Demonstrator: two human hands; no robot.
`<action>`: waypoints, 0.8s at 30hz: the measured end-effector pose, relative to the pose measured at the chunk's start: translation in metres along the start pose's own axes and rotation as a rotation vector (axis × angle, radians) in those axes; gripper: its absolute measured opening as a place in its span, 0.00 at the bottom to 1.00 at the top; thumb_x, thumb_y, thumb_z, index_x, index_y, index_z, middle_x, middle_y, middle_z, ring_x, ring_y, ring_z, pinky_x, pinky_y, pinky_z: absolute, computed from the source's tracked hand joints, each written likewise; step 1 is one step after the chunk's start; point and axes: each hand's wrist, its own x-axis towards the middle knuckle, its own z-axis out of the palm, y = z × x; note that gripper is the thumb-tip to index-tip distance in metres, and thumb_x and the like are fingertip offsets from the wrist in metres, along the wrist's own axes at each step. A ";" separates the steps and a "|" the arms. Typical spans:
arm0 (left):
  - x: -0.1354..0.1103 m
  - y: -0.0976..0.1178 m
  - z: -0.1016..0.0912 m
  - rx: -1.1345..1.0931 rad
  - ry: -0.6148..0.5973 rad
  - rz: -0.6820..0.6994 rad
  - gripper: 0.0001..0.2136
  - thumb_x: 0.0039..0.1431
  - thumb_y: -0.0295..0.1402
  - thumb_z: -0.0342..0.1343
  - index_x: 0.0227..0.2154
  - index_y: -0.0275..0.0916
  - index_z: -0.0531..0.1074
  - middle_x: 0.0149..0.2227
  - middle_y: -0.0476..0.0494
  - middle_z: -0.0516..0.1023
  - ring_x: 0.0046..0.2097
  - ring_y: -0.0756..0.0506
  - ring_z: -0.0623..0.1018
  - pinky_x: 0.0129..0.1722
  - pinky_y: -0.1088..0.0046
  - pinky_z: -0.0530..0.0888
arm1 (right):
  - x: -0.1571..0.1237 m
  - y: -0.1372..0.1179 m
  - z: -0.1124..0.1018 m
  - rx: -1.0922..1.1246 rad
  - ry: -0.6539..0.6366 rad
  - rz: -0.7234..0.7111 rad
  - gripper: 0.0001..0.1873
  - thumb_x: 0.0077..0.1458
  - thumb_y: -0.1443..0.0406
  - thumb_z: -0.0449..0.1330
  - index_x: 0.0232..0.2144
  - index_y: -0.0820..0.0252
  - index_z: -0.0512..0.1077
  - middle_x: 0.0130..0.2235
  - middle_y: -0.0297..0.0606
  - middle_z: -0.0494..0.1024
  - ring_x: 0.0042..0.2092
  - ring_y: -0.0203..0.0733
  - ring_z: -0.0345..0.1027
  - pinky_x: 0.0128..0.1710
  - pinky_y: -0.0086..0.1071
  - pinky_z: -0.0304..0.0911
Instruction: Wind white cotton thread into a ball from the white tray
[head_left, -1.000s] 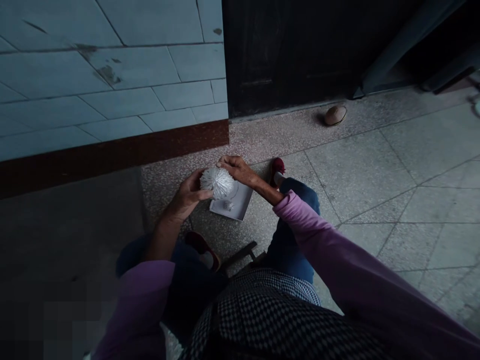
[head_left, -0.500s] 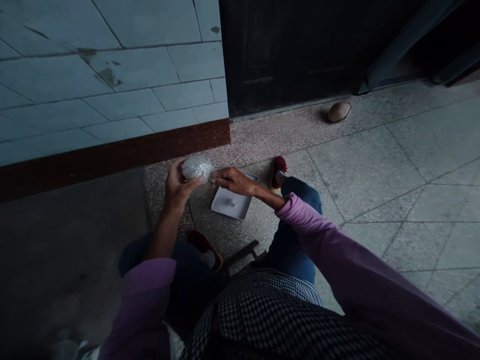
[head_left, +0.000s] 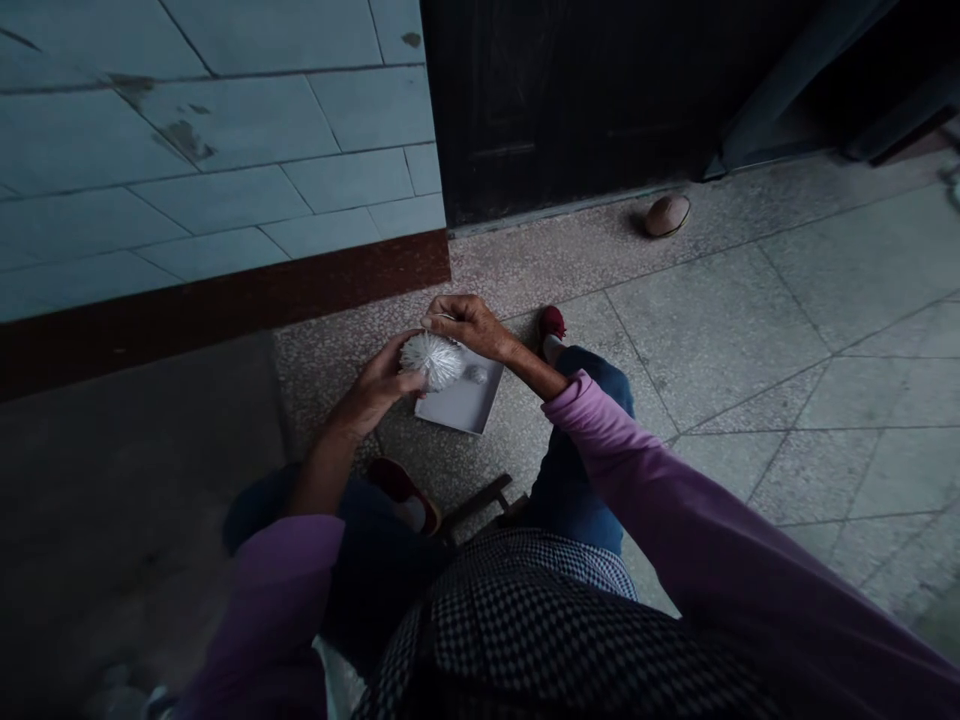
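Note:
A ball of whitish, shiny yarn (head_left: 433,361) rests in my left hand (head_left: 381,385), whose fingers and thumb curl round its left side. My right hand (head_left: 469,325) is at the ball's upper right edge, with thumb and fingers pinched together. A thin pale strand of yarn (head_left: 448,317) shows faintly at those fingertips. Below both hands, a shallow white tray (head_left: 455,410) lies on the floor, partly covered by the ball and the right hand. Inside it is a small whitish clump (head_left: 475,374), too small to make out.
My red shoes (head_left: 551,322) stand on either side of the tray. Part of a wooden stool (head_left: 476,503) shows between my legs. A tiled wall (head_left: 225,130) rises ahead on the left, beside a dark door (head_left: 570,100). A brownish rounded object (head_left: 667,215) lies by the door sill.
My left hand has brought the ball to the right and slightly lower, over the tray, and turned it. My right hand has moved from beside the ball to its top edge.

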 end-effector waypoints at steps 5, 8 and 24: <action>0.004 -0.007 0.006 0.029 0.109 -0.022 0.41 0.51 0.58 0.87 0.64 0.43 0.87 0.51 0.40 0.92 0.48 0.37 0.90 0.45 0.66 0.86 | -0.001 0.002 0.008 -0.037 -0.031 0.035 0.25 0.80 0.60 0.82 0.33 0.53 0.75 0.32 0.33 0.72 0.42 0.46 0.61 0.42 0.37 0.62; 0.005 -0.005 0.007 0.079 0.105 0.041 0.39 0.48 0.54 0.88 0.60 0.43 0.88 0.50 0.41 0.93 0.51 0.34 0.90 0.50 0.62 0.87 | 0.001 0.008 0.009 -0.012 -0.027 0.069 0.26 0.86 0.62 0.76 0.32 0.56 0.74 0.32 0.31 0.71 0.39 0.42 0.62 0.42 0.36 0.61; 0.017 -0.009 -0.024 -0.175 0.359 0.182 0.35 0.47 0.64 0.84 0.49 0.46 0.86 0.49 0.36 0.91 0.60 0.27 0.91 0.60 0.50 0.92 | 0.000 0.045 0.043 -0.216 -0.242 -0.043 0.24 0.91 0.61 0.67 0.35 0.56 0.74 0.37 0.35 0.77 0.44 0.47 0.73 0.53 0.37 0.65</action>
